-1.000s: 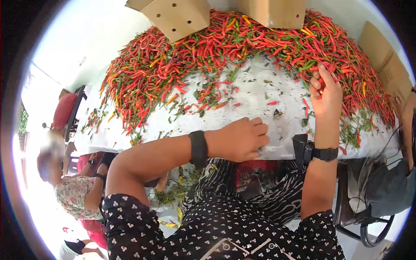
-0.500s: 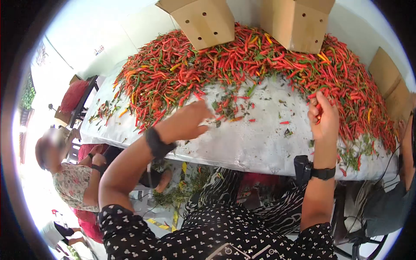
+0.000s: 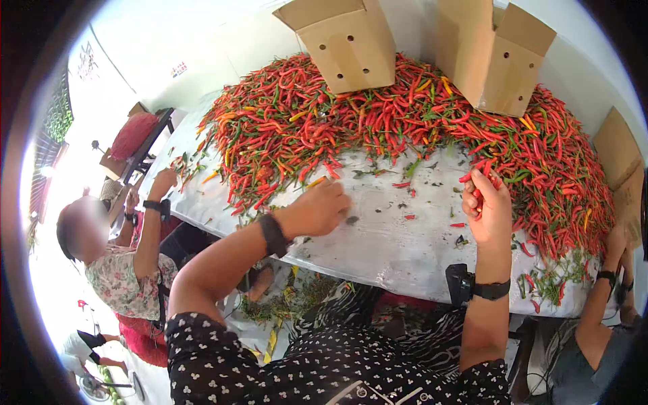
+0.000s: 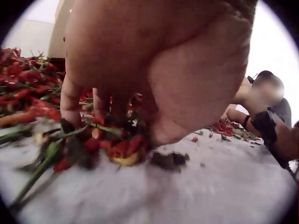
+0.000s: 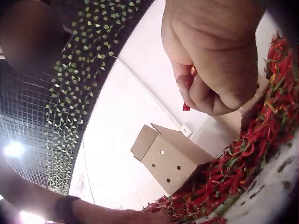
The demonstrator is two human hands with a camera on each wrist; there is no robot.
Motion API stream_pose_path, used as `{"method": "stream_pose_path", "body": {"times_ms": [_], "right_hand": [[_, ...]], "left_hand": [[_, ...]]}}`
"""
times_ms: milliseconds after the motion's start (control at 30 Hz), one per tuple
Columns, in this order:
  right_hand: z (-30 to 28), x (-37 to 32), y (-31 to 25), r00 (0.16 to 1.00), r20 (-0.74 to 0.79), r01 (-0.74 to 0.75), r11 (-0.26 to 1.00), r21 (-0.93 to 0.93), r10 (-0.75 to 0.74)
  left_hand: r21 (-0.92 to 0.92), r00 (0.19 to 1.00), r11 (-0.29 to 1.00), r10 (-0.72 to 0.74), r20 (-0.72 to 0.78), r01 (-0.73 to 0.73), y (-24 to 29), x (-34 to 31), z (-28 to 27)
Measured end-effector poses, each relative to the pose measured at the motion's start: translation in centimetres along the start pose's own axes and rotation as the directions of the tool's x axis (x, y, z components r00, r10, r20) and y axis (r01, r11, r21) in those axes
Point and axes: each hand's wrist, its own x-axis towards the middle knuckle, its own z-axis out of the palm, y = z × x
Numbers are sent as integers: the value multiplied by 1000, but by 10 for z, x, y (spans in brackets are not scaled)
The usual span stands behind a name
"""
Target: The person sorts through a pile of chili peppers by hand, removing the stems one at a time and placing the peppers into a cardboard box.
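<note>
Over the white-covered table (image 3: 378,243), the left hand (image 3: 322,208) is at the front edge of the chilli heap (image 3: 283,135). In the left wrist view, the left hand (image 4: 135,51) points its fairly straight fingers down, touching loose red chilli pieces (image 4: 124,149) and green stems between fingers and thumb. The right hand (image 3: 491,214), raised at the heap's right part, has curled fingers around red chillies (image 3: 478,196). From the right wrist camera, a red chilli tip (image 5: 187,107) pokes out of the right hand (image 5: 215,60); the rest is hidden.
Two cardboard boxes (image 3: 351,54) (image 3: 509,74) stand behind and on the heap. A cardboard piece (image 3: 621,169) is at the right. One person (image 3: 128,277) sits at the left, another person's arms (image 3: 601,304) are at the right. Stems litter the floor (image 3: 277,307).
The left hand moved left from the table's front middle, then slightly right and down to the loose chillies. The right hand keeps its chillies. The head view has shifted, showing more of the boxes.
</note>
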Motion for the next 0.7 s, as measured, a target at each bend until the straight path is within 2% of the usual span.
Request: {"method": "stream_pose_path", "body": {"times_ms": [33, 100, 200, 233, 267, 300, 367, 433, 500, 567, 633, 700], "right_hand": [[0, 0, 1, 1000, 8, -7, 1000, 1, 7], [1, -1, 3, 1000, 19, -18, 999, -28, 19], [8, -4, 9, 1000, 15, -14, 998, -60, 15], [9, -4, 9, 1000, 24, -8, 997, -74, 10], [9, -4, 11, 999, 29, -24, 997, -72, 26], [10, -4, 13, 1000, 26, -14, 997, -75, 16], [12, -4, 16, 1000, -1, -31, 997, -71, 31], [12, -3, 17, 1000, 1, -17, 998, -63, 17], [13, -4, 15, 999, -18, -34, 998, -45, 33], [12, -4, 11, 1000, -19, -14, 998, -55, 13], [7, -1, 7, 999, -29, -23, 999, -36, 22], [6, -1, 1, 998, -69, -10, 1000, -30, 8]], "left_hand": [[-8, 1000, 1000, 0, -17, 0, -3, -21, -3], [-7, 986, 987, -161, -38, 160, 1, -60, -9], [88, 974, 971, -226, 12, 224, -20, -113, -18], [170, 921, 939, -330, 206, 298, -32, -127, -23], [265, 820, 900, -427, 382, 346, -34, -128, -31], [264, 826, 903, -420, 377, 339, -34, -126, -37], [167, 877, 878, -468, 105, 449, -34, -119, -54], [98, 885, 888, -457, 89, 448, -43, -84, -60], [49, 971, 972, -224, -81, 228, -53, -41, -55], [73, 992, 992, -98, -81, 104, -60, 20, -49], [32, 995, 997, -65, -72, 67, -56, 82, -48], [87, 987, 994, -55, -149, 68, -49, 140, -42]]}}
